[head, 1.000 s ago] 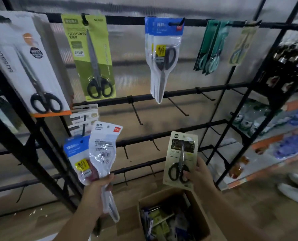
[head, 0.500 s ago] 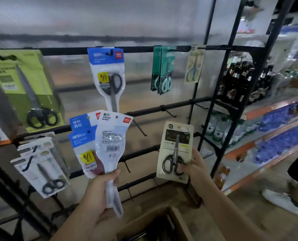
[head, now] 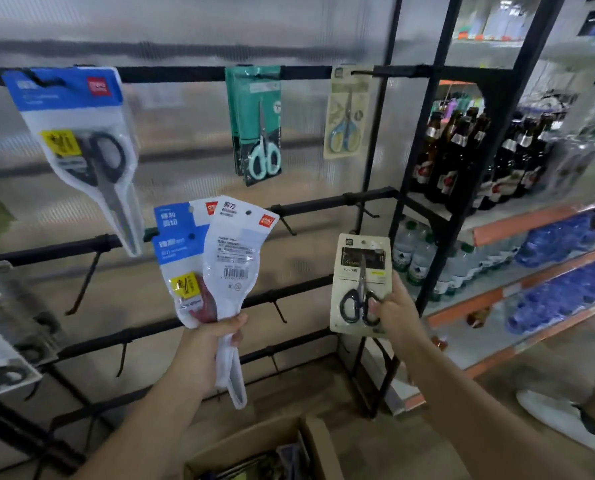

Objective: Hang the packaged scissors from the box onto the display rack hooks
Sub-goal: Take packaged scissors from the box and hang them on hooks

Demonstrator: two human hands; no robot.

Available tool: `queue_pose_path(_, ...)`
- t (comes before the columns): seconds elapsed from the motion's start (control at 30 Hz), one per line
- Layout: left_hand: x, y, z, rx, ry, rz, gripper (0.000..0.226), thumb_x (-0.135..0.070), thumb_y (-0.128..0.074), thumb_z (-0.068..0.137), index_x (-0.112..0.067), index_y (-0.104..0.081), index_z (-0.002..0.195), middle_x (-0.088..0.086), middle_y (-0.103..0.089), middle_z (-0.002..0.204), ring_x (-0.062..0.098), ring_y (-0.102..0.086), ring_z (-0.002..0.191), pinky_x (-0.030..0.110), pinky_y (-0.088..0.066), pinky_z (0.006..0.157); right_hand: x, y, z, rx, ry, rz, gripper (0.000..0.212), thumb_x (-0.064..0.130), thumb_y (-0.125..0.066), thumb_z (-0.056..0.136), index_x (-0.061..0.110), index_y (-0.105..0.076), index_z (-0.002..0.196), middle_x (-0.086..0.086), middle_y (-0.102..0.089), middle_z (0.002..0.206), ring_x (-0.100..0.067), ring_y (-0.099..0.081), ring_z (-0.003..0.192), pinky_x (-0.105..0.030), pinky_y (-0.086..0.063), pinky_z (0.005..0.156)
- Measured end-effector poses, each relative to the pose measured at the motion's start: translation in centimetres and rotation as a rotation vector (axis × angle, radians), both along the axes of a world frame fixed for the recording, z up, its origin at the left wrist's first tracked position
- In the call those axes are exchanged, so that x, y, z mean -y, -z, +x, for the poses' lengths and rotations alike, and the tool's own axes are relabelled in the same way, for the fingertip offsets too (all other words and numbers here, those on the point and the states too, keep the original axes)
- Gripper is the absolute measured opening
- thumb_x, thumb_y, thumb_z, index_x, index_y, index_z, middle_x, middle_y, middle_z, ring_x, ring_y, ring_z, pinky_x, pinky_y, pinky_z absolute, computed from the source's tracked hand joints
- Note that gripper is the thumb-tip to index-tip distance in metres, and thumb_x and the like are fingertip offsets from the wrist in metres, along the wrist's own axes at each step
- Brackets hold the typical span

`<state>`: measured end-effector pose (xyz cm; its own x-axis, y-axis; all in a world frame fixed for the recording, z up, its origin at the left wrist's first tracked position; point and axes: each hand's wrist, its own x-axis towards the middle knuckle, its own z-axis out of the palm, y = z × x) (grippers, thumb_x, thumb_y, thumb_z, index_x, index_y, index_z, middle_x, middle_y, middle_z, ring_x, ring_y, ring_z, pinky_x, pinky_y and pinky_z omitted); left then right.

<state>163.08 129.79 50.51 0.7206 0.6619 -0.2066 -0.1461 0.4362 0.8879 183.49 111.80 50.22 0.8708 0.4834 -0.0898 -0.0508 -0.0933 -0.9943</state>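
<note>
My left hand (head: 208, 348) grips a fan of three blue-and-white scissor packs (head: 216, 258) by their narrow lower ends, in front of the black display rack (head: 310, 204). My right hand (head: 395, 315) pinches the lower right of a beige card with small black-handled scissors (head: 360, 284), held upright beside the rack's right post. On the top bar hang a blue-and-white pack (head: 81, 143), teal packs (head: 258, 123) and a beige pack with blue scissors (head: 347, 112). The open cardboard box (head: 254, 455) sits on the floor below my arms.
Bare black hooks (head: 284, 225) stick out from the middle and lower bars. More packs hang at the far left (head: 1, 337). To the right stand shelves with dark bottles (head: 462, 157) and water bottles (head: 421, 254). A person's white shoe (head: 559, 417) is at lower right.
The view has swung to the right and closer to the rack. Both hands rose a little with their packs; the beige card now sits near the rack's right post.
</note>
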Motion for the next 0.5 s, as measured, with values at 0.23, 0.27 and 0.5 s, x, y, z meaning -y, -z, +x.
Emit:
queue_pose_path(0.23, 1.6, 0.3, 5.2, -0.207, 0.048, 0.096, 0.028, -0.011, -0.084, 0.051, -0.013, -0.062, 0.068, 0.0, -0.05, 0.059, 0.013, -0.044, 0.048, 0.029, -0.035, 0.065, -1.3, -0.9, 8.5, 0.011, 0.082, -0.14, 0.071, -0.009, -0.04, 0.091, 0.027, -0.021, 0.149, 0.001, -0.056, 0.123, -0.014, -0.055, 0.101, -0.019, -0.043, 0.062)
queue_pose_path(0.27, 1.4, 0.3, 5.7, -0.222, 0.047, 0.107, 0.029, -0.018, -0.086, 0.048, -0.015, -0.063, 0.067, 0.0, -0.051, 0.061, 0.014, -0.043, 0.051, 0.031, -0.034, 0.065, -1.5, -1.1, 9.3, 0.013, 0.088, -0.138, 0.072, -0.01, -0.039, 0.091, 0.026, -0.018, 0.15, 0.001, -0.055, 0.124, -0.014, -0.054, 0.103, -0.021, -0.046, 0.068)
queue_pose_path(0.5, 1.1, 1.0, 8.7, -0.185, -0.021, 0.075, 0.015, 0.001, -0.067, 0.078, -0.012, -0.061, 0.081, -0.003, -0.05, 0.058, 0.012, -0.04, 0.048, 0.027, -0.034, 0.059, -2.4, 0.6, 13.1, 0.093, 0.099, -0.247, 0.066, 0.002, -0.04, 0.096, 0.03, -0.013, 0.15, 0.003, -0.054, 0.117, -0.008, -0.052, 0.072, -0.017, -0.041, 0.053)
